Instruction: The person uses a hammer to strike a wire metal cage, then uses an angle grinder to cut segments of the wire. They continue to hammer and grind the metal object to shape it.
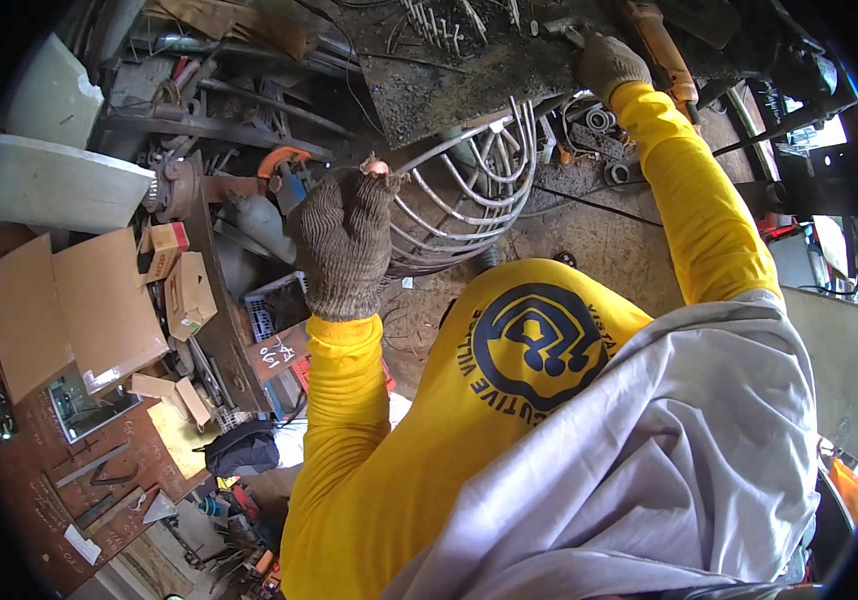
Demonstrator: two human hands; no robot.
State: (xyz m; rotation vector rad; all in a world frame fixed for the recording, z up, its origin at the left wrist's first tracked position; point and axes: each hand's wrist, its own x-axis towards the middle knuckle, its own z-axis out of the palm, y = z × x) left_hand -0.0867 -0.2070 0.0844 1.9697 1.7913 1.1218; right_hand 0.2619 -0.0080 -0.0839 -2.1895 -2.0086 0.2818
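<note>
Remotely, I have the left hand (347,240) clenched around curved metal rods (474,220) just beside the dark workbench (429,100), while the right hand (609,66) grips what looks like a hammer (561,30) over it

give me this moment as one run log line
left hand: gloved, holding metal rod | right hand: gloved, beside orange tool, grip unclear | curved rods: right of left hand
</note>
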